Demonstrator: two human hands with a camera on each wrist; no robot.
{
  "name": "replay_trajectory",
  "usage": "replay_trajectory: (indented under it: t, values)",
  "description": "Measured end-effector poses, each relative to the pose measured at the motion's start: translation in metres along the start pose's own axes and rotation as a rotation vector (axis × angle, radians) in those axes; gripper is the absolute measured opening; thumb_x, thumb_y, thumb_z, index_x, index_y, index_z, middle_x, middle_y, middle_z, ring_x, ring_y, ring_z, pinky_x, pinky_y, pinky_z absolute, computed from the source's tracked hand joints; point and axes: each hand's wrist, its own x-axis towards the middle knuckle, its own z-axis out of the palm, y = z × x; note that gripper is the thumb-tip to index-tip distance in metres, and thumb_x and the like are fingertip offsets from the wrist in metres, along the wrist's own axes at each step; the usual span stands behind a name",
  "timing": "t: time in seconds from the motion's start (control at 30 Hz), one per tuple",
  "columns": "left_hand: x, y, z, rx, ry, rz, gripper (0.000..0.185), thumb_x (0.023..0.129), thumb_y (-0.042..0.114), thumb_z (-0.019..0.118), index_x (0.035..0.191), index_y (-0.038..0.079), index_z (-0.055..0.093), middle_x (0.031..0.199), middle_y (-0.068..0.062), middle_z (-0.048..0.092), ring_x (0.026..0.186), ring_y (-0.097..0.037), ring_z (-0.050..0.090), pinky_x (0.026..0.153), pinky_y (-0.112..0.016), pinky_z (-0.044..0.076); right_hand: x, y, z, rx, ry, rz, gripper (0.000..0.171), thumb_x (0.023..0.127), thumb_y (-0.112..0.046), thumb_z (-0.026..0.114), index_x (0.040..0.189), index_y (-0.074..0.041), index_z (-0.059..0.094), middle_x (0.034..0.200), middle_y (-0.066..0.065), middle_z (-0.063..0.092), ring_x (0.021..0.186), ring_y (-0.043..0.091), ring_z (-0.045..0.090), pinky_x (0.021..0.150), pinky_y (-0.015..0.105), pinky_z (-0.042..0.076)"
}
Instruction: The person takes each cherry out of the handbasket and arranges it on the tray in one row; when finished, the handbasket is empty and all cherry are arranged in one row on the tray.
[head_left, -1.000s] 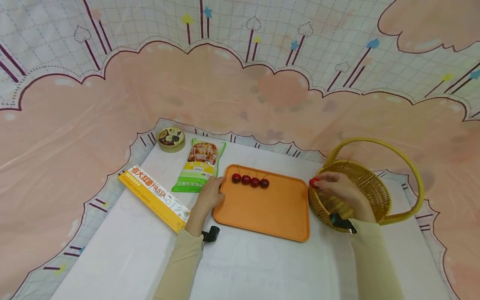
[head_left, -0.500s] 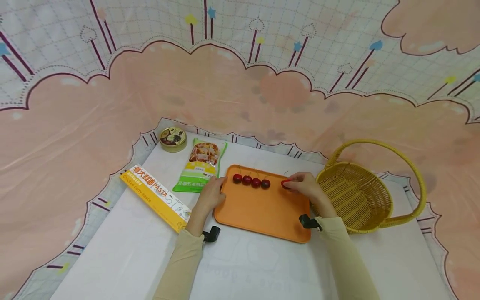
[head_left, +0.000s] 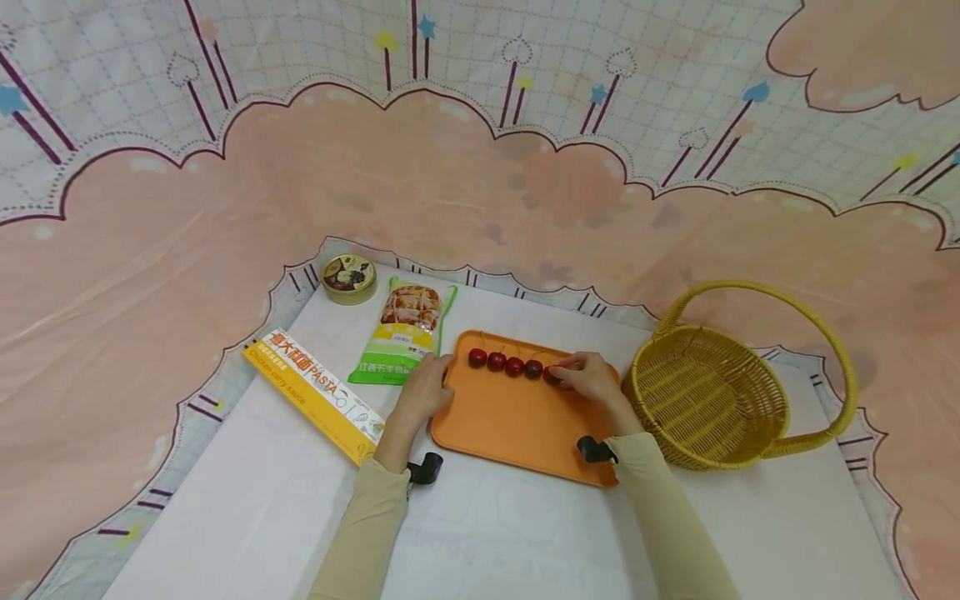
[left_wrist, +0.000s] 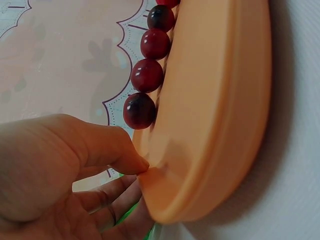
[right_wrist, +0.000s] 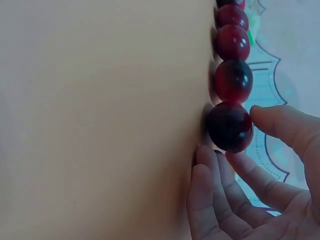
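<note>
A row of several dark red cherries [head_left: 514,367] lies along the far side of an orange tray [head_left: 517,425]. At the right end of that row, my right hand [head_left: 588,379] holds the last cherry [right_wrist: 230,127] between thumb and fingertips, close beside its neighbour. My left hand [head_left: 426,390] grips the tray's left edge; in the left wrist view its thumb [left_wrist: 117,150] presses on the rim, with the other fingers outside and partly hidden behind it. Thin stems show faintly above the cherries in the head view.
A yellow wicker basket [head_left: 705,392] with a tall handle stands right of the tray. To the left lie a green-and-yellow food packet [head_left: 405,333], a long pasta box [head_left: 315,396] and a round tin [head_left: 349,278]. A patterned cloth backdrop [head_left: 450,183] rises behind the table.
My right hand has moved left from over the basket's near rim to the tray, bringing a cherry to the end of the row. The left hand stays on the tray's edge.
</note>
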Motion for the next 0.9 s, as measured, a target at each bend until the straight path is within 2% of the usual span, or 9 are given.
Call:
replay_trajectory:
  t: [0.27, 0.43, 0.9]
  values:
    - [-0.0009, -0.0007, -0.0007, 0.004, 0.003, 0.013, 0.056, 0.083, -0.003, 0.065, 0.139, -0.001, 0.053, 0.111, -0.019, 0.053, 0.090, -0.028, 0.049, 0.082, -0.040, 0.044, 0.0002, -0.0008, 0.0004, -0.004, -0.018, 0.009, 0.034, 0.096, -0.017, 0.064, 0.114, 0.011, 0.059, 0.102, 0.023, 0.068, 0.076, 0.021, 0.069, 0.073, 0.032, 0.057]
    - [0.0002, -0.0020, 0.0000, 0.022, 0.019, 0.049, 0.056, 0.082, -0.004, 0.066, 0.137, -0.003, 0.054, 0.107, -0.019, 0.054, 0.086, -0.026, 0.048, 0.080, -0.040, 0.044, -0.0012, -0.0008, -0.0018, 0.022, -0.015, 0.038, 0.037, 0.097, -0.020, 0.062, 0.116, 0.011, 0.059, 0.106, 0.025, 0.065, 0.075, 0.019, 0.069, 0.072, 0.032, 0.057]
    - [0.0001, -0.0012, 0.0002, 0.026, 0.022, 0.055, 0.057, 0.082, -0.005, 0.065, 0.137, -0.003, 0.054, 0.110, -0.020, 0.054, 0.089, -0.028, 0.049, 0.084, -0.042, 0.045, -0.0016, 0.0006, -0.0034, 0.009, -0.026, 0.100, 0.033, 0.096, -0.016, 0.061, 0.116, 0.010, 0.059, 0.104, 0.020, 0.064, 0.073, 0.016, 0.066, 0.072, 0.030, 0.057]
